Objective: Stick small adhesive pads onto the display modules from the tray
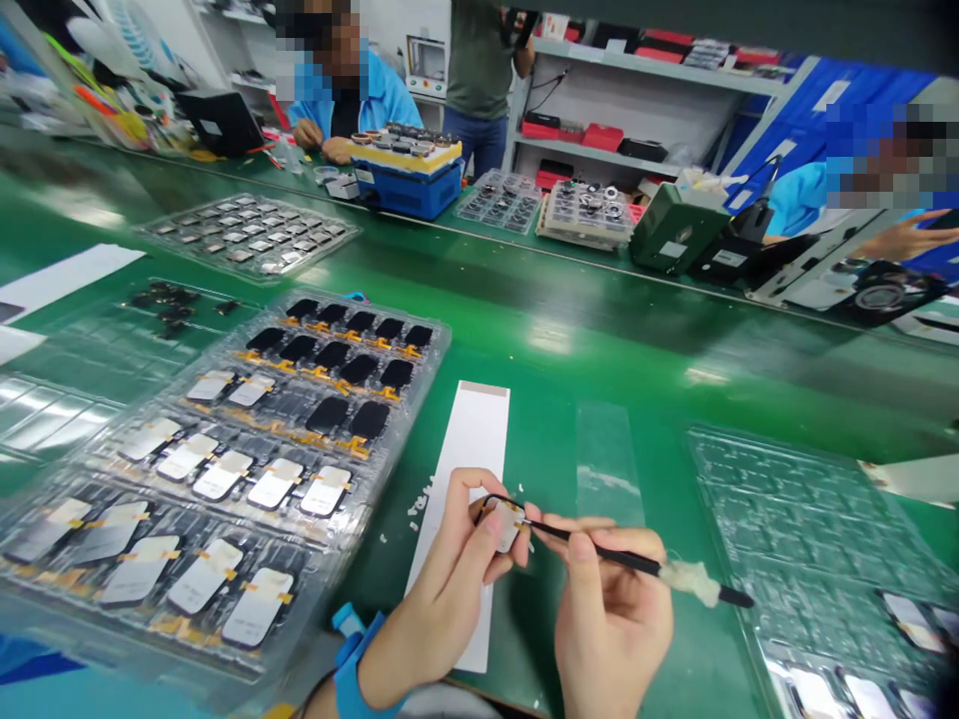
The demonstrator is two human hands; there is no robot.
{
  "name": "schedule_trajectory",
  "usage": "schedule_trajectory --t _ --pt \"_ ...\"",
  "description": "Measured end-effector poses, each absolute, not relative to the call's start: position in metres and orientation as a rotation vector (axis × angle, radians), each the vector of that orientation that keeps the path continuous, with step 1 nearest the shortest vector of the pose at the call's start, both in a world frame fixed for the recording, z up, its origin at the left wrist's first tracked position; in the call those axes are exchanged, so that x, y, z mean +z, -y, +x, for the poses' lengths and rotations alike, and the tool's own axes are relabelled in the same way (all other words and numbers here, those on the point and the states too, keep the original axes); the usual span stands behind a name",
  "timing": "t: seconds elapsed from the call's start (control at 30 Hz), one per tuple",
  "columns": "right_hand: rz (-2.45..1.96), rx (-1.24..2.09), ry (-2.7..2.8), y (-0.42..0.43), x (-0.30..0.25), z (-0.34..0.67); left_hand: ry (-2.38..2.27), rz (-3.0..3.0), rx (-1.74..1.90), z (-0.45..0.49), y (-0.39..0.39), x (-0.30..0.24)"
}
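Note:
My left hand pinches a small flat module with a pale face, held up over the green table. My right hand grips black tweezers whose tips touch the module's top edge; a wad of white material is wrapped round the tweezers near their back end. A blue wrist strap sits on my left wrist. Under my hands lies a long white paper strip with small white scraps beside it.
A clear tray of black and pale modules lies left. Another clear tray lies right, with a few modules at its near corner. Across the table sit people in blue, a blue box, more trays and shelves.

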State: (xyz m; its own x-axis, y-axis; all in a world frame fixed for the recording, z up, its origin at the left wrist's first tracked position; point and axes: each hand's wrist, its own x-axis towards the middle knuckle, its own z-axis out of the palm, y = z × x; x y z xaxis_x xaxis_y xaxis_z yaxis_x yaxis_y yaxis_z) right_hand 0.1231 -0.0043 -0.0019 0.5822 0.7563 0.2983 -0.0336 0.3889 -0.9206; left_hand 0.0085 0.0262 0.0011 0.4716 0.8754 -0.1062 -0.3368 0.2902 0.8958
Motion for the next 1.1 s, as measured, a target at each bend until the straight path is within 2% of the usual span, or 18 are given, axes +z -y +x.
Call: schedule_trajectory --t 0.63,0.93,1.1 --pt "-1.013 0.551 0.829 0.001 -0.002 0.124 -0.730 0.990 0.896 0.011 -0.025 -0.004" --pt "-0.969 0.511 0.766 0.001 -0.003 0.126 -0.835 1.079 1.098 0.015 -0.032 -0.011" --pt "-0.978 0.442 0.722 0.000 -0.006 0.127 -0.899 1.166 1.061 0.006 -0.026 -0.003"
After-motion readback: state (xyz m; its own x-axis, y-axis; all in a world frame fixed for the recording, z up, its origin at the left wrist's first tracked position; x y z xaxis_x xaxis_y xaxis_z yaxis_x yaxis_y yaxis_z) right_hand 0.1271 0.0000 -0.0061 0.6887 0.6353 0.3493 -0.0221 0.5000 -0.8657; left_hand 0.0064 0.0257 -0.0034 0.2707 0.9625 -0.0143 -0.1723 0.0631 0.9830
